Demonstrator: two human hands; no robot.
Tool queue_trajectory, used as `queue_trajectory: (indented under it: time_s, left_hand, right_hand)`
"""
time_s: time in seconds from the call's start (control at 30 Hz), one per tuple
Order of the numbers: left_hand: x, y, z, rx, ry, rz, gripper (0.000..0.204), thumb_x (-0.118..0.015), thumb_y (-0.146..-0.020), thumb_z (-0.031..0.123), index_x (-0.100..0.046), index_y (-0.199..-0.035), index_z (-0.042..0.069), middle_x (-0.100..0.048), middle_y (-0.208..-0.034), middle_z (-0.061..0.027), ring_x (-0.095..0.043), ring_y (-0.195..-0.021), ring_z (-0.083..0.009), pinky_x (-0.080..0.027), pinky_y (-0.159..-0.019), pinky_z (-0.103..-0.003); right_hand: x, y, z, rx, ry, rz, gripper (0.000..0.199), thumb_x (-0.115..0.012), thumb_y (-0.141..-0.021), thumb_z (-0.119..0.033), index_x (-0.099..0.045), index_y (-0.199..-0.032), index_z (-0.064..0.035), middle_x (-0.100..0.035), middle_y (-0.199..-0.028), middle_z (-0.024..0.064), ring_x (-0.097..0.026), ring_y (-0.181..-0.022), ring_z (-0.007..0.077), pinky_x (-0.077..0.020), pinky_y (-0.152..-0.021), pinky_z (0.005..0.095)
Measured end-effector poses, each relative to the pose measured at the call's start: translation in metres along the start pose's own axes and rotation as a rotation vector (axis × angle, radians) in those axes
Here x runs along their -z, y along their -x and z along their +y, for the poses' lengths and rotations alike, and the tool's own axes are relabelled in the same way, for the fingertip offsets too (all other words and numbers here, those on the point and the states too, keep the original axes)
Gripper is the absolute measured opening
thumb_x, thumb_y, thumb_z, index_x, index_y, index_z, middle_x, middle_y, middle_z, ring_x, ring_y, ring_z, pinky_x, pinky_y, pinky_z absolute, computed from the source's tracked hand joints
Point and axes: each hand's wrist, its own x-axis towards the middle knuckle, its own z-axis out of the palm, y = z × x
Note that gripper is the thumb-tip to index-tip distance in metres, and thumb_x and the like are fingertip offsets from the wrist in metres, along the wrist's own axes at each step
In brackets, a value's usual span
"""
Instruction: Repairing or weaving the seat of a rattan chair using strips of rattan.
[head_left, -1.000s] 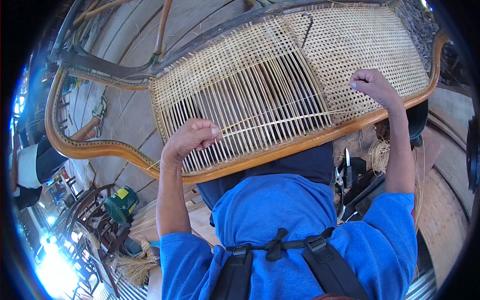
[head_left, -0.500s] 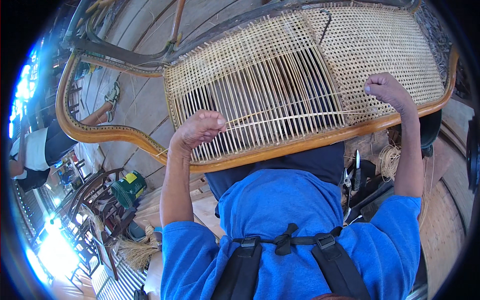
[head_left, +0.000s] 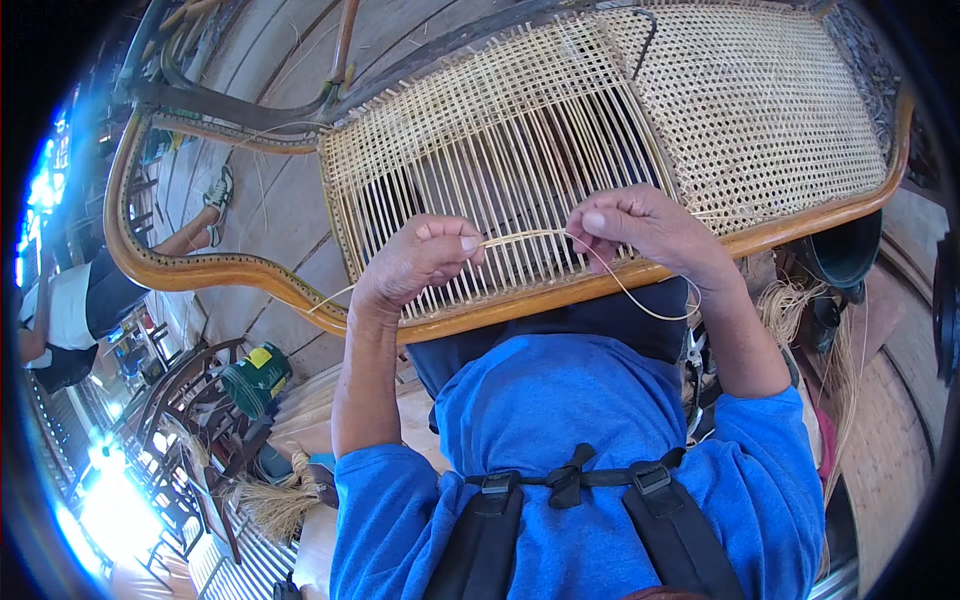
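A thin, pale, slightly glossy cane strand (head_left: 524, 237) spans the gap between left hand (head_left: 425, 262) and right hand (head_left: 640, 230), over the near part of the cane panel (head_left: 690, 130); fingers of both pinch it. The straw-coloured panel is finely meshed at right and far left, parallel strips at near left, within a curved brown frame (head_left: 215, 270).

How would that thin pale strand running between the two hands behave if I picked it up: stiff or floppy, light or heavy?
The strand probably bends easily yet has some spring, since its slack part bows in a smooth, open loop below the right hand. It's likely very light, being so slender.
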Motion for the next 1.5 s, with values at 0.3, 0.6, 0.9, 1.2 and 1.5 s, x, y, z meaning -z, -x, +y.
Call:
queue_trajectory:
  time_s: [0.3,0.6,0.9,1.2,1.5]
  left_hand:
    - [0.001,0.0,0.005,-0.026,-0.087,-0.037,0.017,-0.059,-0.082,0.019,-0.063,-0.079,0.003,-0.044,-0.056,0.0092,-0.032,-0.046,0.0004,-0.024,-0.041,-0.016]
    - [-0.003,-0.007,-0.008,0.004,-0.171,-0.014,0.016,-0.059,-0.083,0.02,-0.066,-0.083,0.005,-0.057,-0.067,0.0064,-0.042,-0.053,0.0006,-0.034,-0.047,-0.016]
    - [0.001,-0.013,-0.003,0.01,-0.307,0.007,0.02,-0.059,-0.082,0.022,-0.066,-0.084,0.004,-0.056,-0.066,0.0049,-0.044,-0.057,-0.0028,-0.037,-0.051,-0.019]
    - [0.031,-0.028,0.008,-0.216,-1.085,0.39,0.023,-0.05,-0.085,0.027,-0.058,-0.084,0.005,-0.059,-0.069,-0.0112,-0.058,-0.065,-0.0256,-0.043,-0.06,-0.038]
    - [-0.111,-0.127,0.026,-0.414,-1.066,0.299,0.025,-0.046,-0.087,0.031,-0.06,-0.087,0.01,-0.063,-0.077,-0.0132,-0.061,-0.076,-0.0324,-0.048,-0.069,-0.044]
  right_hand:
    - [-0.017,0.005,0.012,-0.098,0.045,0.031,0.014,-0.057,-0.087,-0.013,-0.06,-0.093,-0.0013,-0.055,-0.071,-0.0011,-0.052,-0.061,0.005,-0.0443,-0.056,0.0188]
    - [-0.02,0.012,0.018,0.009,-0.26,-0.058,0.015,-0.054,-0.089,-0.013,-0.058,-0.096,-0.0004,-0.054,-0.069,-0.0004,-0.048,-0.057,0.0047,-0.0392,-0.049,0.0175]
    - [-0.005,0.015,0.002,-0.135,-0.168,-0.079,0.017,-0.053,-0.088,-0.014,-0.059,-0.097,-0.0003,-0.055,-0.071,0.0025,-0.049,-0.057,0.0095,-0.0405,-0.052,0.0219]
    - [0.114,0.108,-0.044,-0.329,1.181,0.583,0.012,-0.054,-0.083,-0.012,-0.057,-0.087,-0.0009,-0.056,-0.076,0.0123,-0.054,-0.07,0.0234,-0.0432,-0.066,0.0331]
    - [0.067,0.022,-0.005,0.081,1.037,0.384,0.017,-0.058,-0.083,-0.018,-0.061,-0.094,-0.0056,-0.063,-0.082,0.0138,-0.061,-0.073,0.0305,-0.048,-0.069,0.0388]
